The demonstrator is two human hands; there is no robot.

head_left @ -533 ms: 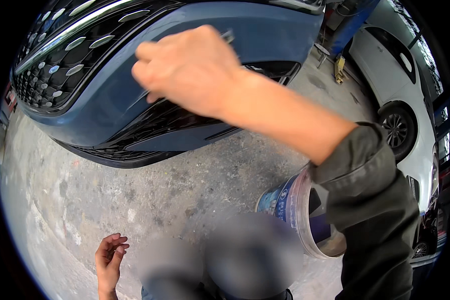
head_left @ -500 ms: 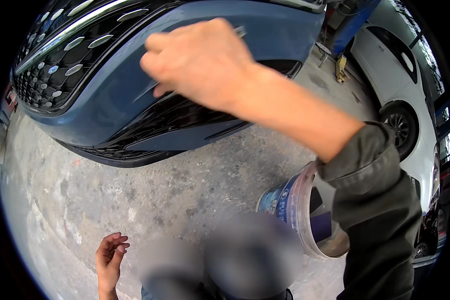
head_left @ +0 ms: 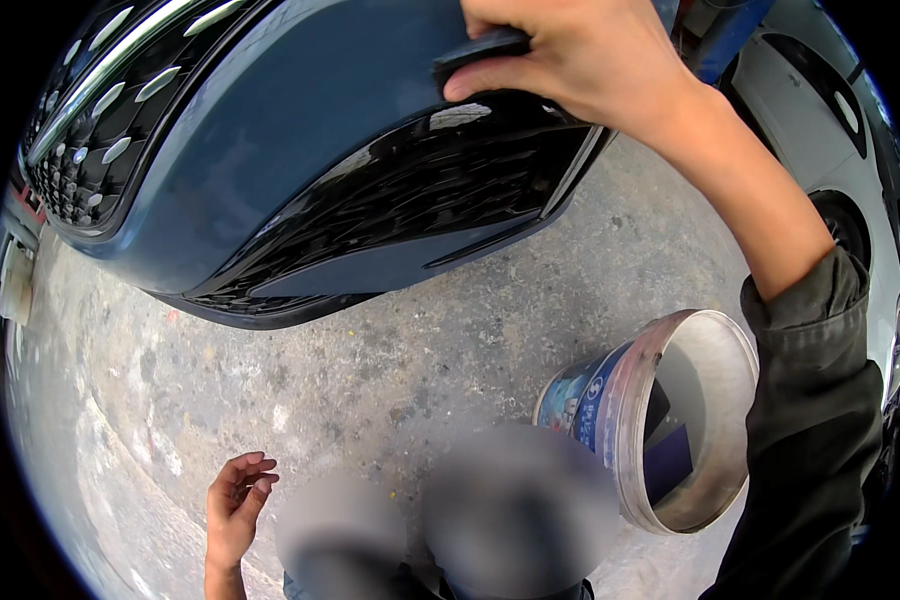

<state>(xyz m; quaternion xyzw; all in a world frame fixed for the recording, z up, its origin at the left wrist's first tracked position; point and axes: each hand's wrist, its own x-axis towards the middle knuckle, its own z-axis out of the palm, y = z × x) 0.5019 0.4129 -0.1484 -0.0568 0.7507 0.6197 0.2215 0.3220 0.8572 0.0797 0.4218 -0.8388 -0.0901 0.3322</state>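
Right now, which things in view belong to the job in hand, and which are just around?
Belongs:
- dark flat pad, gripped in your right hand
- blue-grey car bumper, beside that hand
- probably the open bucket, with a dark piece and purple sheet inside

Just around:
- white car
- blue post
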